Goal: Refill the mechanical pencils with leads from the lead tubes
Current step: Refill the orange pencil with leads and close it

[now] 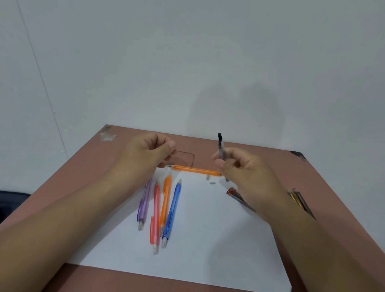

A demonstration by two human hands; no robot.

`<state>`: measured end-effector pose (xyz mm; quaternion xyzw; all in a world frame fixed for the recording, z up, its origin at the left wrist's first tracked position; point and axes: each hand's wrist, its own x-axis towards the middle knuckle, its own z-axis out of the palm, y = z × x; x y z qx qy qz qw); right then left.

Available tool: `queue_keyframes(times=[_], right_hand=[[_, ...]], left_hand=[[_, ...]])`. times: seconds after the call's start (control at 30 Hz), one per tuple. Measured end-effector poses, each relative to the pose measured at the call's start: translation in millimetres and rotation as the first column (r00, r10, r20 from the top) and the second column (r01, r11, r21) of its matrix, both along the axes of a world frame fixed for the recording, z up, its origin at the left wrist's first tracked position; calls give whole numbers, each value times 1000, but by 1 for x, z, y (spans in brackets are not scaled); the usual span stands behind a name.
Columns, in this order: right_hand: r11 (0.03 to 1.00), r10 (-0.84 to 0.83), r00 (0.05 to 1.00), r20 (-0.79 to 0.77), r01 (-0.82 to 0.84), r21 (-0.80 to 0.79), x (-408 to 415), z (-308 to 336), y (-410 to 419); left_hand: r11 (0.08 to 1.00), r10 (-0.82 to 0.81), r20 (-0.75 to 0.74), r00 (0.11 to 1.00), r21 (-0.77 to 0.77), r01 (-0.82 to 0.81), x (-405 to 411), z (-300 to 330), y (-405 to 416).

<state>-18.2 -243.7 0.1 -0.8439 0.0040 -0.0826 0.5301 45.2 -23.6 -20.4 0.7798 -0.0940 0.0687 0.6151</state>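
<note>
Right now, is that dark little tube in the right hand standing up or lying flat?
Roughly upright. The lead tube rises above the right hand, which pinches its lower part, black cap on top.

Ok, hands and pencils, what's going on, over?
Right hand grips lead tube, upright. Left hand curled, contents unclear. Orange pencil flat between them. Four pencils wait on paper.

So the flat surface (315,252) is a dusty reddish-brown, with a plain white paper sheet (215,247) on top. On the sheet: a translucent purple plastic pencil (144,202), a pinkish-red one (155,217), an orange one (166,200) and a blue one (172,214), all with whitish end caps. Another orange pencil (196,170) lies crosswise. The slim lead tube (221,147) is clear grey with a black cap. Pale grey wall (191,56) behind.
</note>
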Motion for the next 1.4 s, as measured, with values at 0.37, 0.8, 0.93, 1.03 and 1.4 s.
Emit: queue_keyframes(times=[0.37, 0.8, 0.93, 1.03, 1.4], right_hand=[[997, 66, 991, 119, -71, 39, -4, 3, -1], [942, 283, 959, -20, -281, -185, -10, 8, -2], [723, 343, 905, -250, -425, -544, -8, 10, -3], [619, 371, 889, -269, -453, -642, -7, 7, -5], [787, 153, 835, 528, 220, -577, 8, -18, 0]], left_hand=[[999, 19, 25, 999, 45, -20, 3, -1, 1], [994, 28, 53, 998, 101, -33, 7, -5, 2], [985, 19, 74, 997, 170, -32, 3, -5, 1], [960, -15, 122, 992, 280, -20, -2, -4, -1], [861, -203, 534, 821, 497, -110, -9, -4, -14]])
